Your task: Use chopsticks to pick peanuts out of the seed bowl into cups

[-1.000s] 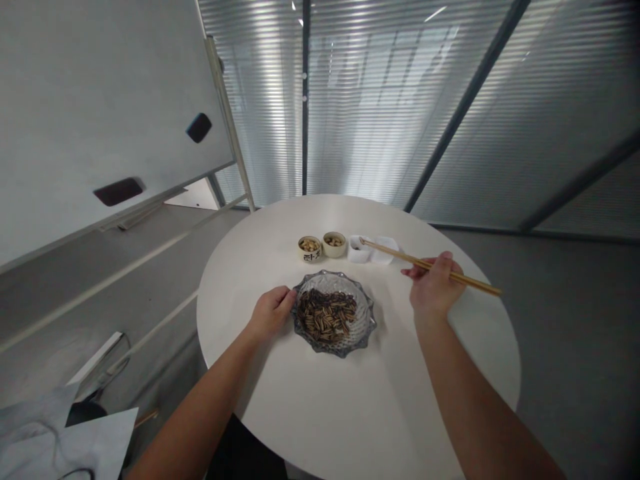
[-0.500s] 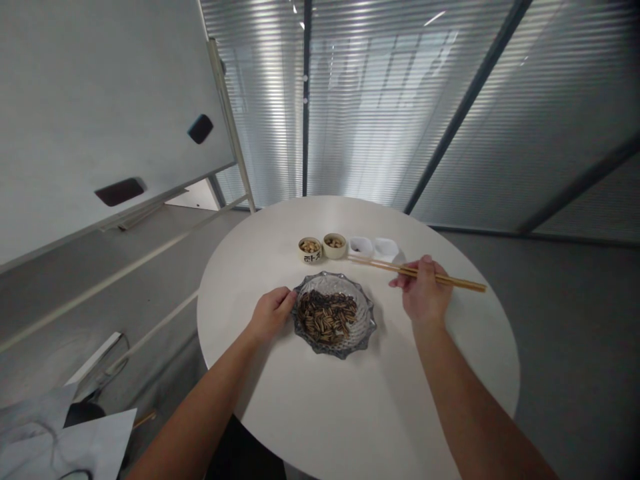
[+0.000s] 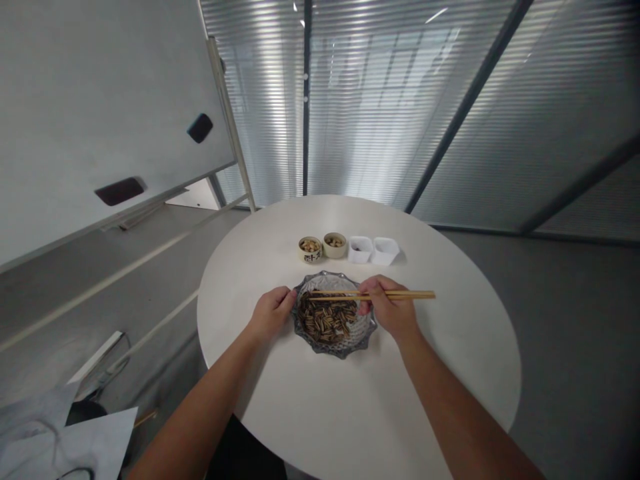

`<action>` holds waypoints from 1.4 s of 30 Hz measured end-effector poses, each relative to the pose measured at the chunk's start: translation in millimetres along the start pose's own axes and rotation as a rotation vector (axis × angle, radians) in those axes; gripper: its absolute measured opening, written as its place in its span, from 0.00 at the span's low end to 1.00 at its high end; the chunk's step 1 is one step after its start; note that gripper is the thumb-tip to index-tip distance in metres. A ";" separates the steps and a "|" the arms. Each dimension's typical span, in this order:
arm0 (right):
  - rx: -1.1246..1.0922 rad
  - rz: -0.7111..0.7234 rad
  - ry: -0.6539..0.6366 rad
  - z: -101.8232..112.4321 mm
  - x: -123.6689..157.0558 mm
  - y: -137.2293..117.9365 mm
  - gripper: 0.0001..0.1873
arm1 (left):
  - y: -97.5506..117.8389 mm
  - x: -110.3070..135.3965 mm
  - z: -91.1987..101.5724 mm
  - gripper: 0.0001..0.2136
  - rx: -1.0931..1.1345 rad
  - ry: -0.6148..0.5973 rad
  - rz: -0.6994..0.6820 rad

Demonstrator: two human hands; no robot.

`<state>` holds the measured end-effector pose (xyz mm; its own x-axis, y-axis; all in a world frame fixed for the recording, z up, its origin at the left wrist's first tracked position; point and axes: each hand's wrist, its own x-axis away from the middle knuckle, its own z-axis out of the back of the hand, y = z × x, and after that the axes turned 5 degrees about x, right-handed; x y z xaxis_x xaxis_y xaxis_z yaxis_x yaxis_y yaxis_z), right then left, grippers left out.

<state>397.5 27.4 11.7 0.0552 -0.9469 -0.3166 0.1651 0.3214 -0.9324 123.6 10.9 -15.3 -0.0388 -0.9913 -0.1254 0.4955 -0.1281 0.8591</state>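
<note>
head view: a glass dish (image 3: pixel 320 351) with a scalloped rim sits near the middle of the round white table (image 3: pixel 350 413), and a heap of striped sunflower seeds (image 3: pixel 327 319) covers most of its floor. beyond the dish, in a row, stand a cream cup printed with dark characters (image 3: pixel 310 258), a plain cream cup (image 3: pixel 335 251), a square white dish (image 3: pixel 361 255) and a second square white dish (image 3: pixel 385 255). both cups hold a small amount of pale kernels (image 3: pixel 310 246), and the first square dish shows a few dark bits. what lies in the second is too small to tell. as things lie, the bulk of the seeds is in the glass dish, with only small lots set out in the row beyond it.

the right hand (image 3: pixel 393 308) is closed around a pair of wooden chopsticks (image 3: pixel 400 294), holding them level across the dish. it sits just over the dish's right rim, and the chopstick tips reach past the heap's middle to its far left, close above the seeds. whether they pinch a seed, i cannot tell. the left hand (image 3: pixel 271 315) is loosely curled, its fingers (image 3: pixel 287 298) touching the dish's left rim. i cannot tell whether it grips the rim or only rests there.
</note>
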 end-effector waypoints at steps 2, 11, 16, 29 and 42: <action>-0.004 -0.020 0.007 -1.0 0.2 -0.5 0.22 | 0.2 0.0 0.0 0.21 -0.001 0.002 -0.001; 0.018 -0.017 0.024 -5.3 1.1 -5.2 0.22 | 1.2 -0.1 0.6 0.21 0.005 0.004 -0.007; -0.054 -0.034 0.073 -9.6 3.1 -3.9 0.23 | -0.2 -0.2 0.0 0.21 0.003 0.014 -0.013; -0.446 -0.023 0.580 21.6 -29.8 2.6 0.26 | -4.6 -1.1 -0.8 0.22 0.003 0.004 -0.015; -0.269 -0.033 0.794 56.6 -57.5 42.8 0.25 | -2.1 -0.3 -1.7 0.22 0.018 0.021 0.001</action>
<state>457.1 95.5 -0.1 -0.6719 -0.7062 -0.2232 -0.0914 0.3782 -0.9212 124.0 11.5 -17.9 -0.0200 -0.9907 -0.1348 0.4796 -0.1279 0.8681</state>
